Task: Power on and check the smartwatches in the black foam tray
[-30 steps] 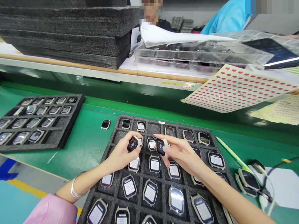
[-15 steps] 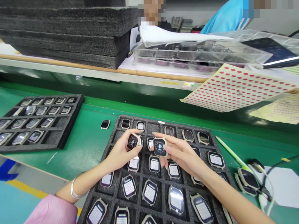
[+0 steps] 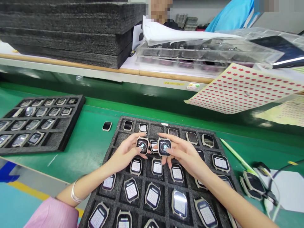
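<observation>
- Your left hand [image 3: 123, 155] is closed on the left watch [image 3: 142, 145], gripping its case edges between thumb and fingertips, with the lit screen facing you.
- Your right hand [image 3: 185, 155] is closed on the right watch [image 3: 164, 146] in the same manner, screen lit and facing you.
- The two watches are held level and side by side, near each other but apart, just above the far middle rows of the tray [image 3: 155, 130].
- The tray is black foam divided into pockets. Most near pockets hold watches showing white grid screens. Several in the far row are dark.
- The tray rests on the green belt [image 3: 90, 145].
- A loose watch [image 3: 107, 126] lies on the belt just beside the tray's far left corner.
- A second tray [image 3: 68, 133], partly filled, lies well apart to your left.
- A green pen [image 3: 234, 153] lies on the belt along the tray's right side, and a pile [image 3: 253, 183] of further watches sits beyond it, near a cable.
- On the shelf behind the belt stand a foam stack [image 3: 71, 31] and clear trays [image 3: 201, 53]. A sticker sheet [image 3: 239, 90] overhangs the shelf edge.
- Your left wrist carries a bracelet [image 3: 74, 191].
</observation>
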`<state>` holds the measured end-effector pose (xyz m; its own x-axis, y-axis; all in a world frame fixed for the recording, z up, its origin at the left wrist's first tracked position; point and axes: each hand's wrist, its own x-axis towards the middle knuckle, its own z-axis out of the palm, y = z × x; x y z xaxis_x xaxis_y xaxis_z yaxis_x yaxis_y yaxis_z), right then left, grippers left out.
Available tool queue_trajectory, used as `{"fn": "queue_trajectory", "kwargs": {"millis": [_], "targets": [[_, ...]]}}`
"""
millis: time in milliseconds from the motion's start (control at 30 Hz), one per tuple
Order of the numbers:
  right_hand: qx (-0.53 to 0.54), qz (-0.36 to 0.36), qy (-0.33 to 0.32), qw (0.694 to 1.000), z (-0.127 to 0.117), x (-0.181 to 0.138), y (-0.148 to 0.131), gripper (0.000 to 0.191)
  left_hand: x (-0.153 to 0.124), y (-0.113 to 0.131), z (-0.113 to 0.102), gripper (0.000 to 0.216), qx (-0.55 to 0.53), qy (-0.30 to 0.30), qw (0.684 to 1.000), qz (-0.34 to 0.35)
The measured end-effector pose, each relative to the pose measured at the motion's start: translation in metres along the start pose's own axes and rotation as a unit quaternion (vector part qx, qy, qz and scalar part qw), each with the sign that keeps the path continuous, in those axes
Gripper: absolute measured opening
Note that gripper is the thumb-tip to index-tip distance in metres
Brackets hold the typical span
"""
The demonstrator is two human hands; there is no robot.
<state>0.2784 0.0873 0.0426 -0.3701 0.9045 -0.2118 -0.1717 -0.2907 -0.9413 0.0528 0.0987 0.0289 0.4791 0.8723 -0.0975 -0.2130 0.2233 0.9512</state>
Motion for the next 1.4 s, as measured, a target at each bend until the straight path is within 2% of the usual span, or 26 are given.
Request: {"fn": "queue_trajectory", "kwargs": {"millis": [333,533,733,900,1067,1233,1400], "targets": [[-0.014,-0.024,-0.003,1.0,0.0023,-0.0015,0.0004,0.048,-0.0001,0.0008,-0.0011,0.035,0.01,-0.022,1.0,0.004],[-0.068,-0.036,0.036,0.996,0.0053,-0.0035,0.0018,0.042,-0.0002,-0.0013,-0.0013,0.032,0.018,-0.036,0.999,0.009],[-0.025,-0.045,-0.032,0.998,0.006,-0.0043,-0.0007,0.045,0.0006,-0.0044,-0.0018,0.039,0.075,0.005,0.997,0.014],[-0.043,-0.03,-0.049,0.997,0.0026,-0.0069,-0.0018,0.036,-0.0028,-0.0005,-0.0036,0.032,0.18,0.01,0.982,0.048],[-0.022,-0.04,-0.065,0.997,-0.0004,-0.0073,-0.0028,0.045,-0.0051,-0.0029,-0.0046,0.033,0.192,0.016,0.979,0.064],[-0.023,-0.038,-0.05,0.998,0.0028,-0.0061,-0.0022,0.044,-0.0044,-0.0053,-0.0028,0.036,0.176,0.014,0.981,0.083],[-0.01,-0.034,-0.039,0.999,0.005,-0.0069,-0.0021,0.04,-0.0048,-0.0029,-0.002,0.034,0.205,0.016,0.975,0.086]]}}
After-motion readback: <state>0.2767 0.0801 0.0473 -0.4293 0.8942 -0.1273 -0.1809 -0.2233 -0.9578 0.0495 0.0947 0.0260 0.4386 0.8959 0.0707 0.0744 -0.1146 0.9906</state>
